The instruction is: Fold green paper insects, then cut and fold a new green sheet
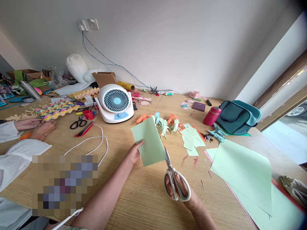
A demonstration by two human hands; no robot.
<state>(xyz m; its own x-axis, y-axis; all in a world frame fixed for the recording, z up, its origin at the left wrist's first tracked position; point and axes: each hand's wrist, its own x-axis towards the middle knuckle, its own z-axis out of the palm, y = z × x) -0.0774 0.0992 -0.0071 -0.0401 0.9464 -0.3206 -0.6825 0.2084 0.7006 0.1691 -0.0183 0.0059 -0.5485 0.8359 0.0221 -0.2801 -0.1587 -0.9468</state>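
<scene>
My left hand [134,153] pinches a light green sheet of paper [150,142] by its left edge, thumb on top, and holds it tilted above the table. In my right hand [178,187] is a pair of scissors [169,166] with pale handles, my fingers through the loops. Its blades point up and away, with the tips beside the sheet's lower right corner. Whether they touch the paper I cannot tell. Behind the sheet stand folded green paper figures [164,127] and orange ones [170,118]. Several cut green pieces [192,140] lie to their right.
A white fan [116,102] stands at the back left, its white cable [103,137] looping across the table. Larger green sheets [242,172] lie right, near a red flask [212,115] and a teal bag [240,116]. Another person's hands [43,129] work at far left, near black scissors [78,122].
</scene>
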